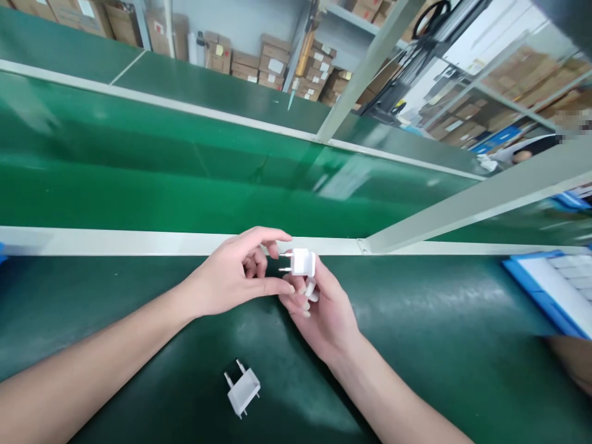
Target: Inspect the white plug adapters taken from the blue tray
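A white two-pin power plug (pixel 303 262) is held in my right hand (pixel 326 308), its metal pins pointing left. Below it, among the same fingers, shows a smaller white piece (pixel 311 288), partly hidden. My left hand (pixel 240 268) reaches in from the left; its thumb and index finger are spread around the pin side, with a gap between them. The left thumb tip comes close to the right fingers; whether they touch I cannot tell. On the dark green tabletop, nearer to me, lies a second white plug piece (pixel 243 391), with two long pins up and short prongs below.
A pale metal rail (pixel 115 242) and slanted post (pixel 462 203) border the green conveyor belt (pixel 161 197). Blue trays with white contents (pixel 555 283) stand at the right, near part of another person's arm (pixel 573 361). Cardboard boxes (pixel 275 58) fill the shelves behind.
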Motion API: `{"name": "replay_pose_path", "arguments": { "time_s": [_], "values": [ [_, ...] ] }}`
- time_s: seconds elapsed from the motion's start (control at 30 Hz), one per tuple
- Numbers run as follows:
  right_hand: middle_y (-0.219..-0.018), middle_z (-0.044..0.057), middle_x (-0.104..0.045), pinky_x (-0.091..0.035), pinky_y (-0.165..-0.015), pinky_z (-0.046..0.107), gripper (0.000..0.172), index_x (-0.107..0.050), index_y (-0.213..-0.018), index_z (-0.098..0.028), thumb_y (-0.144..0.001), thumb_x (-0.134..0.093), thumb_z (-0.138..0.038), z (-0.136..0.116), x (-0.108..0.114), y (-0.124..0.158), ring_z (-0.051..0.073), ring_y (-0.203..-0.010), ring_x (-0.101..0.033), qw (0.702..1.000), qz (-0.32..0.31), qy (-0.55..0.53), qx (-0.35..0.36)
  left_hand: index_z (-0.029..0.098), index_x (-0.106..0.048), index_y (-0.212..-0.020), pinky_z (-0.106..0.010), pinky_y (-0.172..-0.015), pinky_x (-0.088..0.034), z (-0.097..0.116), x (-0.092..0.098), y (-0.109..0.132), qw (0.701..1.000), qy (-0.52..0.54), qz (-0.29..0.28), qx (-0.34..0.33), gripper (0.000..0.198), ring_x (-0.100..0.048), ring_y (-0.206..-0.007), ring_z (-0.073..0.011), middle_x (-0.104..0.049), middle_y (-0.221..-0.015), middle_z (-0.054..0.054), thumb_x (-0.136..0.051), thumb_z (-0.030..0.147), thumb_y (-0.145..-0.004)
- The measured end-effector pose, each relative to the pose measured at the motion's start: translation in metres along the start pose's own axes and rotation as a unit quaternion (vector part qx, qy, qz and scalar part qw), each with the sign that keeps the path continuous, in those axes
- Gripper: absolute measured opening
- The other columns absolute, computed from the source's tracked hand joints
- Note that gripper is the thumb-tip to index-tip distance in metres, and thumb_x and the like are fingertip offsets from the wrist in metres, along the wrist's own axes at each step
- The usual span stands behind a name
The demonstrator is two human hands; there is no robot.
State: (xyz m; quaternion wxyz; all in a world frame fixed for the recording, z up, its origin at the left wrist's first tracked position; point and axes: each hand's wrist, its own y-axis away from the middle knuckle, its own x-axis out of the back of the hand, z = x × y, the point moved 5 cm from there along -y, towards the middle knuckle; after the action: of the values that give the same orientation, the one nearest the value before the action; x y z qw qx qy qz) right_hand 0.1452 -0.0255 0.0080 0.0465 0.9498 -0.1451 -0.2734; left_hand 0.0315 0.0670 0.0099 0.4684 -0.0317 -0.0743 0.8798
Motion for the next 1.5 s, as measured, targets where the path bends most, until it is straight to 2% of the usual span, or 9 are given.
{"name": "replay_pose_path", "arguments": {
  "time_s": [0.13,0.3,0.43,0.6,0.8,0.97,1.2,1.4,1.5],
  "values": [
    [-0.058,-0.001,-0.050,-0.035,-0.049,0.022,0.043,-0.060,-0.071,-0.016,-0.098,-0.071,-0.048,0.001,-0.002,0.007,0.011,-0.049,-0.040,1.000,-0.004,0.024,0.016,0.025,-0.066,-0.118,-0.022,-0.067,-0.049,0.013,-0.004,0.005,0.977,-0.173,0.044,-0.116,0.033,-0.058,-0.078,-0.0125,-0.063,-0.102,-0.002,-0.078,0.035,-0.089],
    [-0.057,0.001,-0.053,-0.034,-0.049,0.025,0.049,-0.061,-0.073,-0.017,-0.104,-0.060,-0.054,0.006,-0.002,0.012,0.013,-0.048,-0.042,0.996,0.004,0.075,0.039,0.017,-0.064,-0.104,-0.024,-0.076,-0.051,0.023,-0.010,0.010,0.935,-0.266,0.065,-0.226,0.015,-0.064,-0.089,-0.0159,-0.066,-0.100,-0.006,-0.064,0.032,-0.100],
    [-0.063,0.004,-0.056,-0.037,-0.053,0.028,0.057,-0.063,-0.081,-0.017,-0.110,-0.040,-0.060,0.012,0.001,0.017,0.016,-0.054,-0.045,0.989,-0.029,0.129,0.066,0.016,-0.062,-0.098,-0.024,-0.075,-0.051,0.025,-0.011,0.012,0.923,-0.287,0.065,-0.247,0.013,-0.065,-0.086,-0.0145,-0.066,-0.100,-0.007,-0.055,0.025,-0.104],
    [-0.067,0.002,-0.057,-0.035,-0.052,0.027,0.055,-0.064,-0.090,-0.017,-0.108,-0.044,-0.065,0.011,0.005,0.021,0.015,-0.054,-0.043,0.975,-0.047,0.181,0.116,0.015,-0.062,-0.098,-0.024,-0.071,-0.051,0.026,-0.013,0.014,0.910,-0.307,0.066,-0.269,0.014,-0.064,-0.082,-0.0142,-0.067,-0.096,-0.006,-0.053,0.023,-0.105],
    [-0.064,0.002,-0.056,-0.034,-0.049,0.025,0.062,-0.061,-0.086,-0.018,-0.106,-0.039,-0.072,0.012,0.005,0.016,0.014,-0.051,-0.043,0.988,-0.036,0.129,0.079,0.013,-0.062,-0.096,-0.025,-0.069,-0.052,0.027,-0.016,0.014,0.893,-0.338,0.068,-0.288,0.013,-0.065,-0.083,-0.0153,-0.068,-0.095,-0.007,-0.055,0.021,-0.104],
    [-0.065,0.000,-0.055,-0.033,-0.048,0.025,0.049,-0.059,-0.087,-0.018,-0.107,-0.049,-0.062,0.011,0.004,0.017,0.013,-0.051,-0.042,0.984,-0.040,0.144,0.094,0.013,-0.063,-0.099,-0.027,-0.068,-0.052,0.029,-0.019,0.017,0.852,-0.389,0.096,-0.338,0.004,-0.067,-0.082,-0.0182,-0.069,-0.092,-0.007,-0.058,0.014,-0.099],
    [-0.068,0.001,-0.056,-0.034,-0.048,0.025,0.038,-0.059,-0.090,-0.019,-0.108,-0.054,-0.051,0.007,-0.001,0.019,0.013,-0.051,-0.043,0.981,-0.078,0.148,0.102,0.014,-0.063,-0.100,-0.028,-0.065,-0.052,0.038,-0.019,0.021,0.816,-0.420,0.135,-0.373,0.007,-0.064,-0.076,-0.0176,-0.070,-0.090,-0.006,-0.060,0.010,-0.096],
    [-0.066,0.000,-0.055,-0.032,-0.047,0.025,0.050,-0.065,-0.111,-0.016,-0.105,-0.052,-0.064,0.005,-0.002,0.019,0.012,-0.049,-0.042,0.984,-0.092,0.125,0.092,0.016,-0.063,-0.093,-0.024,-0.076,-0.053,0.037,-0.014,0.023,0.859,-0.321,0.209,-0.340,0.010,-0.062,-0.079,-0.0131,-0.067,-0.085,0.000,-0.068,0.008,-0.092],
    [-0.067,-0.002,-0.055,-0.030,-0.046,0.024,0.037,-0.066,-0.116,-0.019,-0.104,-0.063,-0.054,0.005,-0.001,0.019,0.011,-0.049,-0.042,0.983,-0.092,0.131,0.090,0.016,-0.064,-0.096,-0.026,-0.081,-0.053,0.038,-0.015,0.023,0.852,-0.326,0.196,-0.359,0.009,-0.063,-0.082,-0.0140,-0.068,-0.088,-0.002,-0.068,0.008,-0.092]
  ]
}}
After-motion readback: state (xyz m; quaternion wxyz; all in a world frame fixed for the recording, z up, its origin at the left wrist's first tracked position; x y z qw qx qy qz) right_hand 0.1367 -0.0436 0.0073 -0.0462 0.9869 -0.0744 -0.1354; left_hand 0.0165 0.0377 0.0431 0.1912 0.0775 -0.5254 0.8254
